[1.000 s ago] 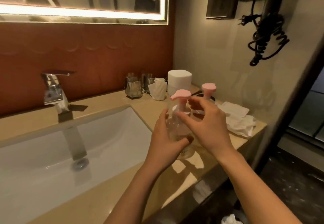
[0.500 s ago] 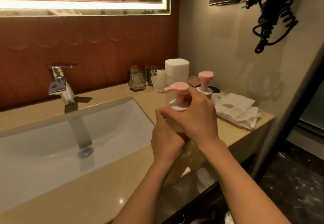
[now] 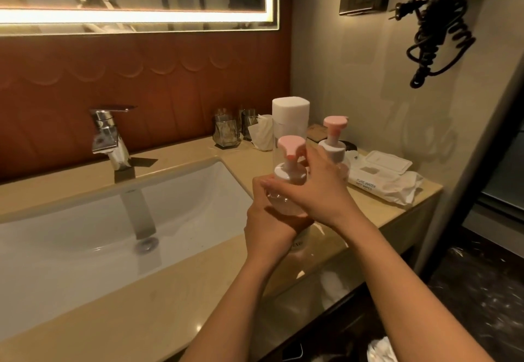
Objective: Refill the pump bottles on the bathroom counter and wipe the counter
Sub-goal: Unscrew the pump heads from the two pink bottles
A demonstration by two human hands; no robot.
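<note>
A clear pump bottle (image 3: 285,200) with a white collar and pink pump head is held above the beige counter (image 3: 175,299), right of the sink. My left hand (image 3: 269,225) wraps its lower body from below. My right hand (image 3: 314,188) grips the white collar at the neck. A second pump bottle (image 3: 334,142) with a pink head stands on the counter behind. A tall clear bottle with a white cap (image 3: 290,118) stands at the back.
A white sink (image 3: 93,237) with a chrome faucet (image 3: 109,135) lies to the left. A wet wipes pack (image 3: 382,176) lies at the right end of the counter. Glass cups (image 3: 226,132) and a folded tissue (image 3: 262,135) stand by the wall. A coiled hairdryer cord (image 3: 436,41) hangs on the right wall.
The bottle and both hands have come lower, closer to the counter. My right hand has slid from the pump head to the white collar, and the pump nozzle has swung toward me.
</note>
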